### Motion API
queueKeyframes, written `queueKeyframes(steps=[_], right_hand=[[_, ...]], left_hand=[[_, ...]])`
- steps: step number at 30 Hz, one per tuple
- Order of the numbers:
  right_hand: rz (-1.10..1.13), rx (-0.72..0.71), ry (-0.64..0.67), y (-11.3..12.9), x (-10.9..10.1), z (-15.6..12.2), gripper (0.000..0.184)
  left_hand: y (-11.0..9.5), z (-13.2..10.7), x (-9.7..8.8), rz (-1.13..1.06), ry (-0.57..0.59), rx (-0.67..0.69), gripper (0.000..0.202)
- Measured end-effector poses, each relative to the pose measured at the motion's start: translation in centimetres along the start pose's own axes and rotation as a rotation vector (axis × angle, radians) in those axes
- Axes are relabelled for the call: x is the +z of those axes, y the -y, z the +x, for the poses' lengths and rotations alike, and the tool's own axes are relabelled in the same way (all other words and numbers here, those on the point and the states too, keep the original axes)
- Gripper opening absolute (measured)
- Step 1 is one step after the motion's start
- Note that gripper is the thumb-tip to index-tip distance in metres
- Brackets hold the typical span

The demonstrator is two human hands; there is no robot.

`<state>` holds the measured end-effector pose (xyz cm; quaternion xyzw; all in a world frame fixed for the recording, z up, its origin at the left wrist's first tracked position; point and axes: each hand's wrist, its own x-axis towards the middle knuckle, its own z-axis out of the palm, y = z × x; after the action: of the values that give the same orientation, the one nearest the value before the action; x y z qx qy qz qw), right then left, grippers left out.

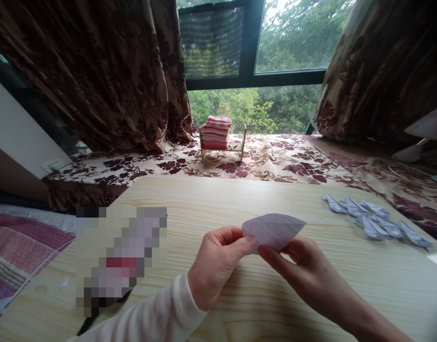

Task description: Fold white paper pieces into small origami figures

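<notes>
Both hands hold one small piece of white paper [273, 229] above the wooden table [175, 223]. Faint rows of print show on its face; its top edge bulges upward and its right end comes to a point. My left hand [218, 261] pinches the lower left part, thumb in front and fingers behind. My right hand [307, 266] grips the lower right edge, its thumb below the paper and fingers partly hidden behind it. To the right lie several folded white paper shapes [373, 225] with pointed ends, grouped in two rough rows.
A blurred-out object [122, 261] lies at the table's left, with a small paper scrap [63, 282] beside it. Behind the table, a small wooden rack [242, 145] holds folded pink-and-white cloths [216, 133] on a floral-covered ledge [282, 161]. A white lamp [414, 149] stands far right.
</notes>
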<state>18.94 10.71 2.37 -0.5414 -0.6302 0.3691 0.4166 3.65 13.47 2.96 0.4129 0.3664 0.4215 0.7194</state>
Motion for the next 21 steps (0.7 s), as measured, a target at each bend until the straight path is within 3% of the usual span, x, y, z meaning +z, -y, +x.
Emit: queueKeyframes(steps=[8,14,17,21], right_hand=[[-0.003,0.023,0.051,-0.07,-0.09,-0.01,0.031],[0.017,0.062,0.074,-0.44,-0.02,-0.01,0.028],[0.053,0.090,0.083,-0.55,-0.19,0.05,0.025],[0.121,0.075,0.129,-0.46,-0.39,0.15,0.023]], left_hand=[[0.16,0.00,-0.10,0.087,-0.093,0.029,0.016],[0.57,-0.04,-0.27,-0.017,-0.070,-0.009,0.015],[0.50,-0.08,-0.21,0.086,-0.090,0.011,0.018],[0.13,-0.24,-0.07,0.278,-0.029,0.008,0.023]])
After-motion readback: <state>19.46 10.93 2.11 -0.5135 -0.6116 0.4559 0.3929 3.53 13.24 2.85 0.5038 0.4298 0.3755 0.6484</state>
